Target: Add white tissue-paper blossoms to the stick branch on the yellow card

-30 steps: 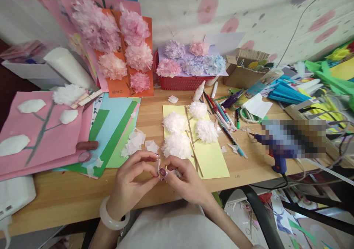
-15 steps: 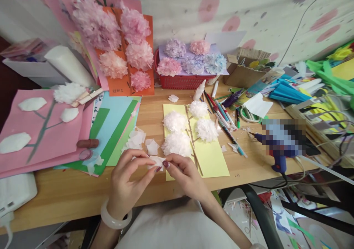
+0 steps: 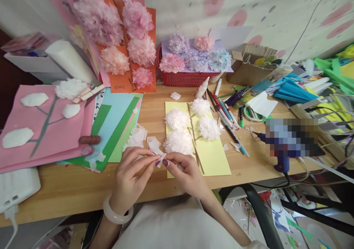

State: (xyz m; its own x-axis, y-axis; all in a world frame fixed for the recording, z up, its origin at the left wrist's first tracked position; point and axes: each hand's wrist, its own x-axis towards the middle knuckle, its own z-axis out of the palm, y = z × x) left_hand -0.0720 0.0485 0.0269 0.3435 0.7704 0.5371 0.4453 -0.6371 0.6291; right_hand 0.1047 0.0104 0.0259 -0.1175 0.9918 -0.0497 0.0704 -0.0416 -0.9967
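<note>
Between my fingertips is a small piece of white tissue paper (image 3: 161, 160), partly hidden by the fingers. My left hand (image 3: 135, 177) pinches its left side, thumb against fingers. On the other side my right hand (image 3: 186, 171) pinches it with thumb and curled fingers. Just behind the hands lies a yellow card (image 3: 212, 160) bearing several fluffy white paper flowers (image 3: 178, 142) on a drawn brown stem. A thin stick (image 3: 198, 157) rests on the card. Loose white tissue squares (image 3: 136, 136) are scattered on the desk behind my left hand.
Pink card (image 3: 63, 131) and green and blue sheets (image 3: 120, 131) cover the left. A blue glue gun (image 3: 283, 162) with its cord sits at the right. Markers (image 3: 225, 112) and a white bottle (image 3: 202, 88) stand or lie behind the card; a red basket (image 3: 182, 79) is at the back.
The tissue piece looks more folded and gathered between my fingertips, and my left fingers have drawn closer to my right. The camera view has shifted slightly.
</note>
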